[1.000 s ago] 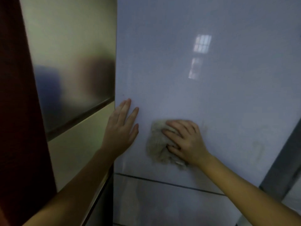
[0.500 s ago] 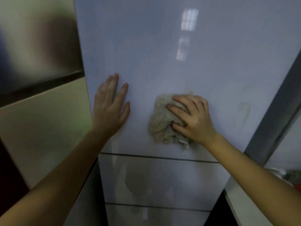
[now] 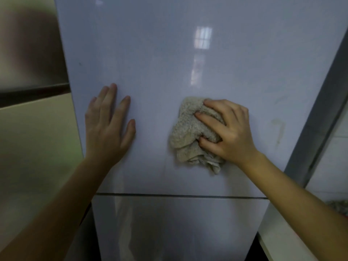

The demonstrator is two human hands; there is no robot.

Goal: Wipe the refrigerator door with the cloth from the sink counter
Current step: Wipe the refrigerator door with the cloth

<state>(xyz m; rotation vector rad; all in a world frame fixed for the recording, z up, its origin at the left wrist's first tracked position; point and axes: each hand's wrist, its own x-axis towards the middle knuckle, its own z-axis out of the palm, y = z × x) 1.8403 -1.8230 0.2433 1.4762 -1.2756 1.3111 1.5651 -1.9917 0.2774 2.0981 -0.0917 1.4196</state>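
Note:
The glossy pale-blue refrigerator door (image 3: 169, 53) fills the middle of the view. A crumpled beige cloth (image 3: 188, 134) is pressed flat against it, low on the upper door. My right hand (image 3: 229, 130) lies over the cloth's right half, fingers curled into its folds. My left hand (image 3: 107, 125) rests flat on the door to the left of the cloth, fingers apart, holding nothing. A faint brownish smear (image 3: 278, 129) marks the door to the right of my right hand.
A horizontal seam (image 3: 178, 195) divides the upper door from a lower door panel (image 3: 169, 228). A brushed-metal and cream cabinet (image 3: 33, 129) stands at the left. A grey frame (image 3: 318, 117) and a white counter edge (image 3: 278, 240) sit at the right.
The view has swung right, so the door now sits more centrally. My right hand has slid the cloth rightward across the door, farther from my left hand, which stays flat on it.

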